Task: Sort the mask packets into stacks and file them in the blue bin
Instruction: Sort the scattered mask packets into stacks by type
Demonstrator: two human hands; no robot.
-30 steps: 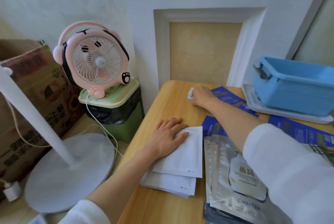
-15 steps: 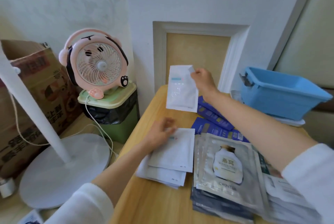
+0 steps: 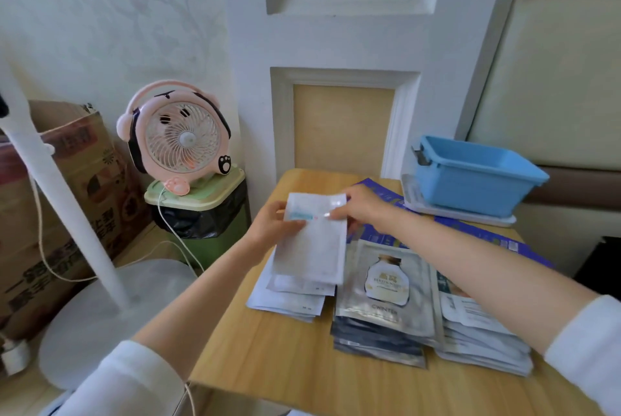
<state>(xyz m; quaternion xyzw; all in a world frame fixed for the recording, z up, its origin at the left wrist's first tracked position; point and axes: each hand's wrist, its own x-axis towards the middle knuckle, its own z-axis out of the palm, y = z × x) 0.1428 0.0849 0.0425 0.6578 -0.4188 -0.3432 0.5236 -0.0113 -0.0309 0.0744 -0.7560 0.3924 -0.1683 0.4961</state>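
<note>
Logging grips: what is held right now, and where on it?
A white mask packet, pinched near its top edge by the left hand and right hand.

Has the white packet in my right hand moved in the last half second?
Yes, the white packet came down from in front of the wall panel to over the white stack.

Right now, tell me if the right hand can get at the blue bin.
Probably yes. The blue bin stands open-topped off to the far right, with only flat blue packets lying between it and the right hand, which pinches a white packet.
</note>
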